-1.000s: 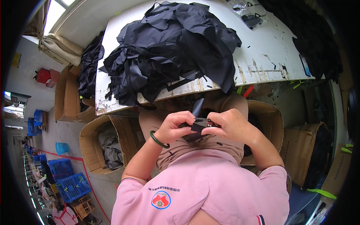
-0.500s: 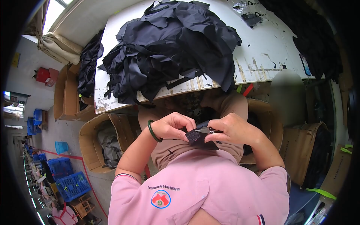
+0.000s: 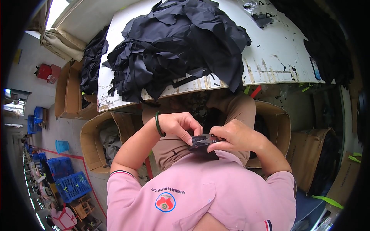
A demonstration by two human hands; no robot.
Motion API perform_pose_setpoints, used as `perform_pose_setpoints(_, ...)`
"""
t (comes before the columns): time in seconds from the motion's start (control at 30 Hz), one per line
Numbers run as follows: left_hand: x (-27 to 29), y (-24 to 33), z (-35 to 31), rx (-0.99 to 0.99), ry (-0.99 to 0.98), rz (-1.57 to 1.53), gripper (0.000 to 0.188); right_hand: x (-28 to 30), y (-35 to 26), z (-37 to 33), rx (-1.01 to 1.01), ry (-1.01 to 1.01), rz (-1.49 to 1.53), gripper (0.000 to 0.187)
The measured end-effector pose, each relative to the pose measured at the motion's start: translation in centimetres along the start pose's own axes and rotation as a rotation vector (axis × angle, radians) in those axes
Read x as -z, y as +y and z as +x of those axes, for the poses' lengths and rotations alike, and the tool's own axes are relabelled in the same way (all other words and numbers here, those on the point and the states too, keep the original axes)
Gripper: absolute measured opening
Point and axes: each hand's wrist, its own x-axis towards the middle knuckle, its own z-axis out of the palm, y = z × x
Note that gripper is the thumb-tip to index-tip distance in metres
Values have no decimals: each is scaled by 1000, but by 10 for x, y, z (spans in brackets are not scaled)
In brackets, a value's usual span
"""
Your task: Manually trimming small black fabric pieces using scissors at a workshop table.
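The left hand [image 3: 178, 125] pinched a small black fabric piece [image 3: 203, 150] above the beige-trousered lap [image 3: 168, 149], apparently steadying it against small metal snips [image 3: 210, 139] gripped in the right hand [image 3: 236, 136]; crumpled black fabric [image 3: 181, 42] lay heaped on the white table [image 3: 278, 56].

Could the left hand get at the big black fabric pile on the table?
Probably yes: the pile overhangs the near edge of the table, with nothing visibly between, though the left hand holds a small black piece.
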Motion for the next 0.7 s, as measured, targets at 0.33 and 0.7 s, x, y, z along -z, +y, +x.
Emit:
perform_pose_setpoints(0.33, 2, -5, 1, 59, -21, -5, 10, -3, 4, -2, 52, 38, -141, 40)
perform_pose_setpoints(0.7, 1, -9, 9, 38, -90, 63, 7, -3, 3, 2, 111, -12, -95, 41)
